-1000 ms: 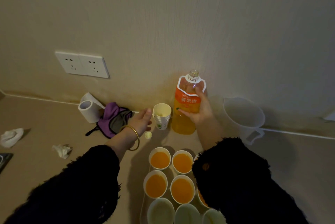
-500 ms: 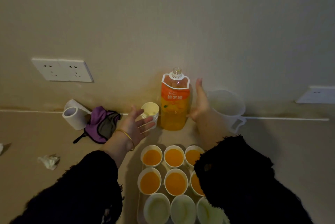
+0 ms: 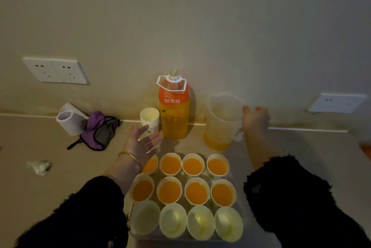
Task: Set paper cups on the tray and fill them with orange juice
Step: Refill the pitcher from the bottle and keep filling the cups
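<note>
1. The left hand (image 3: 143, 143) hovers open at centre frame, palm up and fingers spread, above the top-left corner of the tray (image 3: 152, 237). It holds nothing. A gold bangle (image 3: 130, 157) sits on its wrist.
2. The right hand (image 3: 256, 119) is at the right of centre, against the right side of the jug (image 3: 222, 121) near the rim. Its fingers are bent, but I cannot tell whether it grips the jug or only touches it.
3. Twelve cups (image 3: 170, 191) stand on the tray at lower centre, in three rows of four. The upper two rows hold orange juice. The bottom row (image 3: 200, 222) looks pale and unfilled.
4. The bottle (image 3: 174, 115) stands upright and uncapped at centre, by the wall, about half full.
5. A stack of cups (image 3: 150, 121) stands just left of the bottle, behind the left hand's fingertips.
6. The jug is clear, with a little juice in its bottom, and stands right of the bottle.
7. At left lie a white roll (image 3: 69, 119), a purple cloth (image 3: 100, 129) and a crumpled tissue (image 3: 39, 167).
8. One socket (image 3: 56, 70) is on the wall at upper left, and another (image 3: 337, 103) is at right.
</note>
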